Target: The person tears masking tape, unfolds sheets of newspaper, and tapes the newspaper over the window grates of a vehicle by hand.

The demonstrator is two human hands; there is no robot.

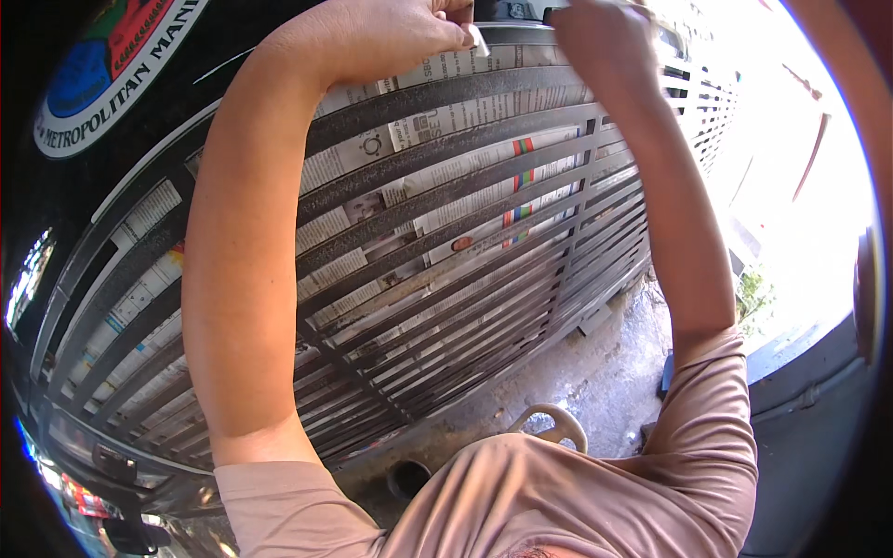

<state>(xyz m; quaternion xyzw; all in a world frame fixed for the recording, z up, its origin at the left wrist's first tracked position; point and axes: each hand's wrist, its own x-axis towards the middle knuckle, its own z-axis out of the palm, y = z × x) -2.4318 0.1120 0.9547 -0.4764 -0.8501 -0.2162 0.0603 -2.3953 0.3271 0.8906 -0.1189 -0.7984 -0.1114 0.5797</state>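
Note:
My left hand [425, 28] is raised at the top of the view, thumb and fingertips pinching a small white strip [480, 42], perhaps tape or paper. To its right, my right hand [608, 35] is motion-blurred at the top edge; what its fingers hold cannot be told. Both hands are in front of the upper edge of a large dark slatted metal grille [446, 150]. Printed newspaper sheets [460, 171] lie behind the slats, overlapping one another. Upper left, a glossy black panel [174, 91] carries a round coloured emblem [104, 77] with lettering.
Below the grille is rough concrete ground [600, 376]. A beige ring-shaped object [568, 425] and a dark round container [409, 478] are near my body. At the right run a grey wall [809, 446] and a pipe [802, 403], with a green plant [755, 296] beyond.

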